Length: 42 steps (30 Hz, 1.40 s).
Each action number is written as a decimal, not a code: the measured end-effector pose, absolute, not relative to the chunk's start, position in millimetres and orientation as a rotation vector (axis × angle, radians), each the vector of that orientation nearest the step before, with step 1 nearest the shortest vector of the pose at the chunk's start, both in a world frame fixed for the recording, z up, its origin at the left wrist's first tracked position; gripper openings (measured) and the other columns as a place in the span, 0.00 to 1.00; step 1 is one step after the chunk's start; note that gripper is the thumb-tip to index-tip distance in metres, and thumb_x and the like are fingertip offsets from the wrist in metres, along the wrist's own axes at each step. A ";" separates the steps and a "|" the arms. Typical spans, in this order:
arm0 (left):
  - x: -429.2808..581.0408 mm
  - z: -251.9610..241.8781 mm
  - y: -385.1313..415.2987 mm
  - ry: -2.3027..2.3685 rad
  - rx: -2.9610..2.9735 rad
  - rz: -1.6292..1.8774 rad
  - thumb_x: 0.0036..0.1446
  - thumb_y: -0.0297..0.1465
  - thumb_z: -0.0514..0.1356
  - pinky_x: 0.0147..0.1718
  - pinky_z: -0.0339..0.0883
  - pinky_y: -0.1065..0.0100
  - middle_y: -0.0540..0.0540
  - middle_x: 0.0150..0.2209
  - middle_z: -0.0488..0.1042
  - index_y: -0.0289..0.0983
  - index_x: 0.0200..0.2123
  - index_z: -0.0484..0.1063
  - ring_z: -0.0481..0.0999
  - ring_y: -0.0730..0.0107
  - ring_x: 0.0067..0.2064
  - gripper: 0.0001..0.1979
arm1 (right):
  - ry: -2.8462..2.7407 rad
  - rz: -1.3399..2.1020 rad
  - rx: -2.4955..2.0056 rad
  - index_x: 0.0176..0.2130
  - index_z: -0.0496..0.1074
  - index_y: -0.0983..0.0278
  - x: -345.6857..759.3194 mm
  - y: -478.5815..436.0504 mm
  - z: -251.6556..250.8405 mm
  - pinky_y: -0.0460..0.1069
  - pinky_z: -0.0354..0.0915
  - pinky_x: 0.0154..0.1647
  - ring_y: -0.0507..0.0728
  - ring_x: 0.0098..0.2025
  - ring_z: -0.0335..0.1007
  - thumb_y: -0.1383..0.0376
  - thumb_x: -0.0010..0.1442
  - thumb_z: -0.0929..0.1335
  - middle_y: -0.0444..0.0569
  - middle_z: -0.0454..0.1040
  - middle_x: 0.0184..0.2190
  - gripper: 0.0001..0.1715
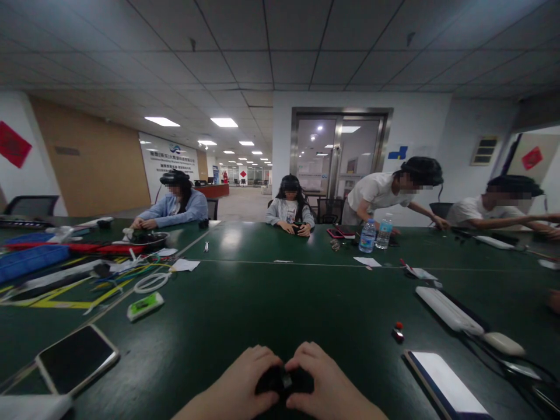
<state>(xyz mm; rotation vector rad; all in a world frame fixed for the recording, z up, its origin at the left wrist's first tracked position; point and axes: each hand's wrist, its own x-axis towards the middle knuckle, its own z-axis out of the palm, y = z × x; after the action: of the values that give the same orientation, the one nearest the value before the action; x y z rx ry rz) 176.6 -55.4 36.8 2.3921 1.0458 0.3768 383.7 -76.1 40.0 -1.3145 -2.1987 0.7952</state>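
Observation:
At the near edge of the green table (280, 315), both my hands curl around a small black object (286, 382) with a pale patch at its middle; its kind is unclear. My left hand (245, 379) grips its left end between thumb and fingers. Around the right end, my right hand (324, 379) is closed the same way. The fingers hide much of the object, and my hands almost meet above it. A phone with a dark screen (79, 359) lies to the left. To the right is a flat white-topped item with a dark edge (444, 385).
A green-and-white small box (145, 307), coiled white cable (151, 283) and blue tray (32, 262) are on the left. Rightward lie a small red-and-silver item (398, 333) and a long white device (448, 309) with cables. Two water bottles (367, 236) stand farther back. Several people in headsets surround the table.

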 end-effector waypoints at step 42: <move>172.1 39.4 -57.9 0.943 2.376 0.408 0.44 0.26 0.57 0.50 0.59 0.65 0.48 0.45 0.69 0.42 0.45 0.68 0.67 0.67 0.46 0.21 | -1.358 0.812 -1.589 0.42 0.71 0.61 409.2 -56.9 37.8 0.51 0.66 0.39 0.58 0.38 0.70 0.54 0.55 0.65 0.47 0.74 0.36 0.19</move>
<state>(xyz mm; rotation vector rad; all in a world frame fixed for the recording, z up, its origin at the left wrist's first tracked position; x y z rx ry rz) 172.1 -57.9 39.4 2.3763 0.9432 0.4084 409.2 -56.9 37.8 -1.5894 -1.3585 0.8125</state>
